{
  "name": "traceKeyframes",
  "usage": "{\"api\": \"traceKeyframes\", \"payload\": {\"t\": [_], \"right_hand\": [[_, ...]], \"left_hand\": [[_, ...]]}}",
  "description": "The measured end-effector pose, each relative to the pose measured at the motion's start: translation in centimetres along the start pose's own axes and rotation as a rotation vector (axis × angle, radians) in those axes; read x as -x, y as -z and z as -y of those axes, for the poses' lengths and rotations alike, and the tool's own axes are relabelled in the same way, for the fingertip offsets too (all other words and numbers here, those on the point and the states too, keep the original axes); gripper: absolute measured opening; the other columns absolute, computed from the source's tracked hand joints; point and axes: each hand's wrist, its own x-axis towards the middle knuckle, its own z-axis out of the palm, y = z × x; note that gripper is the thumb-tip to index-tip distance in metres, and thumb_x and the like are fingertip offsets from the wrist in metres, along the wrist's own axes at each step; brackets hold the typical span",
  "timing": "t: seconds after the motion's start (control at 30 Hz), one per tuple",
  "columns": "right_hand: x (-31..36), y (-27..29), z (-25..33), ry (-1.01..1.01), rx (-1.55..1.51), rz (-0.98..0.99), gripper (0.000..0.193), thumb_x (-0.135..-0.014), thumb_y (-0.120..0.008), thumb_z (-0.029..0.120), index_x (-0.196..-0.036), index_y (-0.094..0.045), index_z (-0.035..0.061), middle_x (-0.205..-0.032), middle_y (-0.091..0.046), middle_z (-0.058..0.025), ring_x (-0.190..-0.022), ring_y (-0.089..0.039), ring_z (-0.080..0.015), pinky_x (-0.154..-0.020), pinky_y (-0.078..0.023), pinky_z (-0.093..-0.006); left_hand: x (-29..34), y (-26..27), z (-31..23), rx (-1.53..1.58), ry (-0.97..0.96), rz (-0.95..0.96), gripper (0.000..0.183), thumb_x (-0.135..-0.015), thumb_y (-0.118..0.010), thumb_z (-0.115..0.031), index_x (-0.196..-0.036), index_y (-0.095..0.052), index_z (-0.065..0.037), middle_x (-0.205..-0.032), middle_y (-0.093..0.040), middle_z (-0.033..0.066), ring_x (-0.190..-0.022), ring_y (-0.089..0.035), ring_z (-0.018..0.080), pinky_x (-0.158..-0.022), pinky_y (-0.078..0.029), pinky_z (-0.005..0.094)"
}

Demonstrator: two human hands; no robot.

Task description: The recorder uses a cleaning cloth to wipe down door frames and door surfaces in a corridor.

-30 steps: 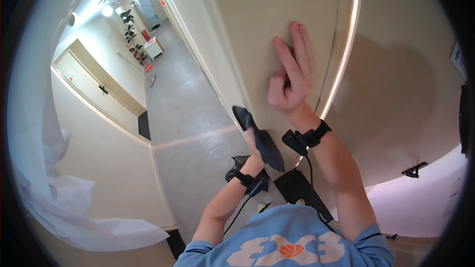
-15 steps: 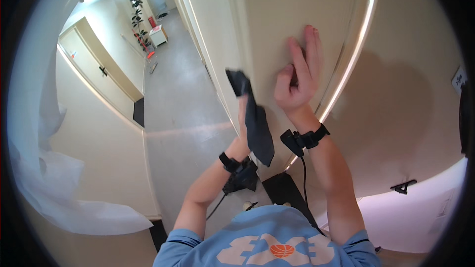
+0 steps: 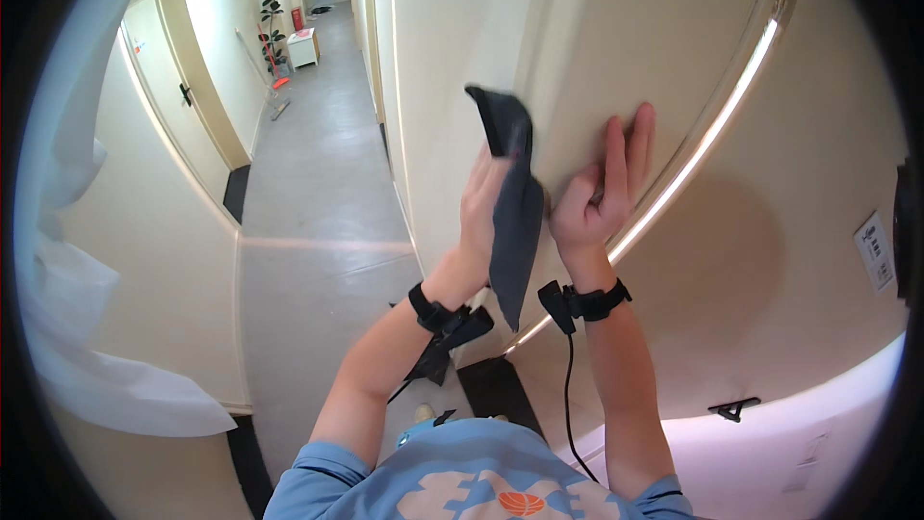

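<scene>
A limp dark grey cloth (image 3: 520, 231) hangs along my left hand (image 3: 476, 217), which holds it with most fingers hidden behind the fabric. Its upper end folds over toward the left, and its lower end tapers to a point above my wrist. Just to the right, my right hand (image 3: 592, 207) is against or very close to the cream door panel (image 3: 597, 29); whether it touches cannot be made out. Its fingers stretch upward, thumb bent inward, and nothing shows in it. Black straps with small devices (image 3: 462, 323) sit on both wrists.
A bright strip (image 3: 712, 135) runs along the panel's right edge. To the left, a grey-floored corridor (image 3: 318, 173) leads past a door (image 3: 173, 87), a tall plant (image 3: 274, 14) and a white cabinet (image 3: 302, 48). White translucent sheeting (image 3: 125, 390) hangs at far left; a black mat (image 3: 500, 395) lies below.
My left hand and the cloth have shifted up and slightly right. The right hand has come lower in view, still beside the panel. The whole view has turned a little.
</scene>
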Motion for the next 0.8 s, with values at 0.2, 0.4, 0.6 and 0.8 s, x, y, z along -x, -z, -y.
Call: {"api": "traceKeyframes", "payload": {"t": [0.2, 0.4, 0.6, 0.8], "right_hand": [[0.0, 0.6, -0.2, 0.048, 0.027, 0.034, 0.058, -0.082, -0.041, -0.004, -0.138, -0.058, -0.0096, -0.155, -0.042, -0.0336, -0.146, -0.037, -0.0519, -0.120, -0.031, -0.0559], [-0.3, 0.9, 0.1, 0.062, 0.089, 0.059, 0.059, -0.083, -0.040, -0.002, -0.140, -0.056, -0.0096, -0.156, -0.041, -0.0341, -0.146, -0.036, -0.0518, -0.120, -0.030, -0.0568], [-0.4, 0.3, 0.6, 0.014, 0.072, 0.033, 0.057, -0.083, -0.040, -0.003, -0.137, -0.058, -0.0096, -0.155, -0.043, -0.0332, -0.145, -0.038, -0.0513, -0.120, -0.031, -0.0563], [-0.3, 0.3, 0.9, -0.015, 0.035, 0.030, 0.056, -0.082, -0.044, -0.005, -0.136, -0.061, -0.0064, -0.154, -0.045, -0.0325, -0.145, -0.040, -0.0505, -0.120, -0.030, -0.0555]], "left_hand": [[6.8, 0.6, 2.3, 0.094, -0.015, 0.047, 0.026, -0.084, -0.067, 0.002, -0.109, -0.065, 0.008, -0.124, -0.064, 0.0289, -0.124, -0.056, 0.0513, -0.105, -0.045, 0.0508], [8.7, 1.2, 3.3, 0.121, -0.039, 0.107, 0.027, -0.084, -0.065, 0.002, -0.109, -0.065, 0.009, -0.123, -0.064, 0.0278, -0.130, -0.052, 0.0533, -0.112, -0.039, 0.0575], [1.6, 2.0, 2.3, 0.069, -0.183, 0.181, 0.037, -0.087, -0.065, -0.005, -0.121, -0.064, 0.008, -0.134, -0.060, 0.0280, -0.138, -0.046, 0.0518, -0.117, -0.035, 0.0562], [-8.8, 2.3, -1.4, 0.040, -0.274, 0.203, 0.042, -0.090, -0.064, -0.013, -0.125, -0.060, 0.010, -0.146, -0.048, 0.0355, -0.144, -0.038, 0.0522, -0.119, -0.033, 0.0514]]}}
